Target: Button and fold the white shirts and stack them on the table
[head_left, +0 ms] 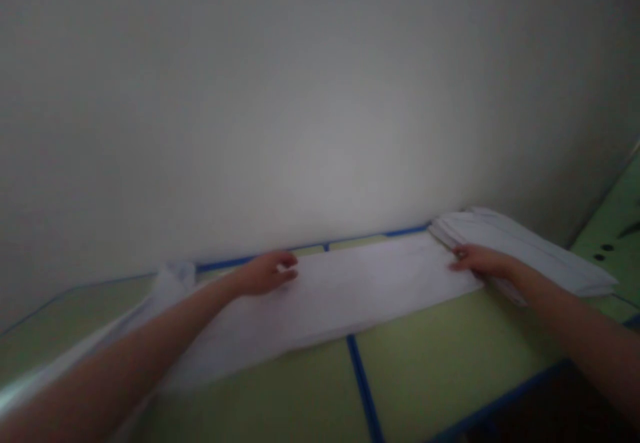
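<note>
A long strip of folded white cloth [360, 289] lies across the green surface in front of me. My left hand [265, 273] is over its far edge, left of the middle, with a gap between thumb and fingers and nothing visible in them. At the strip's right end, my right hand [480, 261] has its thumb and fingers closed on the cloth's edge. Just beyond that hand sits a stack of folded white cloths [530, 243]. The picture is dim and blurred, so the fingertips are not sharp.
The green table [420, 343] has blue strips [363, 389] along its seams and edges. A bare pale wall [310, 109] rises right behind it. More bunched white cloth [173, 283] lies at the left, partly behind my left arm. A green panel with dark spots [615, 236] is at the far right.
</note>
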A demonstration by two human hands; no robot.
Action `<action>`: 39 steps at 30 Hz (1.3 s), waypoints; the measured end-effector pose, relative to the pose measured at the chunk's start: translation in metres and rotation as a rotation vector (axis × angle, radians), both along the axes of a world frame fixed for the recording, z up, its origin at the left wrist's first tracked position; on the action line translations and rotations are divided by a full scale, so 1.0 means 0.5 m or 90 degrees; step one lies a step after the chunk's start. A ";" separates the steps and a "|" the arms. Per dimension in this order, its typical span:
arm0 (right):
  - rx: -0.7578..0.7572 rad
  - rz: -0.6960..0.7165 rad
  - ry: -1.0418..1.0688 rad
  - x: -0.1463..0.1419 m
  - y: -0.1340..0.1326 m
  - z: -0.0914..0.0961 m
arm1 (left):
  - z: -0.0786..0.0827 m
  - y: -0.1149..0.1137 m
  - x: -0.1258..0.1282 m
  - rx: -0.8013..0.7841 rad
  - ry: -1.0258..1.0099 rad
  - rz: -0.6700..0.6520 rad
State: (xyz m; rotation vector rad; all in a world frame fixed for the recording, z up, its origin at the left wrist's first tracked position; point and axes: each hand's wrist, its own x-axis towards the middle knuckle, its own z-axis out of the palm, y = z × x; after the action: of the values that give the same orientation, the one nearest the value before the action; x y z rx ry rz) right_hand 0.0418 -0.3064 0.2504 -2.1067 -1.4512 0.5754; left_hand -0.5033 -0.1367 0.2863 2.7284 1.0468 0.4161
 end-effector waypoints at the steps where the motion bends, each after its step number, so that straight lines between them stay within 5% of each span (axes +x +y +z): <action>1: -0.011 -0.005 0.028 0.000 -0.006 -0.003 | -0.006 0.010 0.037 -0.004 -0.005 -0.011; 5: -0.029 -0.011 0.095 -0.006 -0.019 -0.011 | -0.041 0.026 0.149 0.000 0.022 -0.052; 8: -0.037 -0.010 0.077 -0.005 -0.031 -0.009 | -0.057 0.030 0.183 0.037 0.043 -0.066; 16: -0.031 -0.013 -0.033 -0.001 -0.022 0.004 | -0.051 0.044 0.185 0.058 0.001 0.006; 21: 0.118 -0.096 -0.219 -0.024 0.023 -0.008 | -0.046 0.044 0.185 0.064 0.001 0.036; 26: 0.130 -0.077 -0.428 -0.055 0.020 -0.016 | -0.051 0.013 0.176 0.150 0.004 0.098; 29: 0.208 0.003 -0.555 -0.139 0.020 -0.001 | -0.068 -0.043 0.166 0.248 -0.009 0.002; 33: 0.308 0.272 -0.524 -0.340 0.066 0.008 | -0.103 -0.121 0.153 0.244 0.092 -0.171; 36: 0.318 0.402 -0.488 -0.480 0.120 -0.017 | -0.122 -0.150 0.148 0.203 0.130 -0.196; 39: 0.282 0.458 -0.466 -0.540 0.155 -0.057 | -0.125 -0.156 0.134 0.184 0.131 -0.204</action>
State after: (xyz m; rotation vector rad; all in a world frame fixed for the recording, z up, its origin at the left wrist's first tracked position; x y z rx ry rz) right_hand -0.2282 -0.2287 0.2219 -1.4456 -2.4859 -0.3334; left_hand -0.4361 -0.2145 0.2236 3.1808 0.6072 0.2525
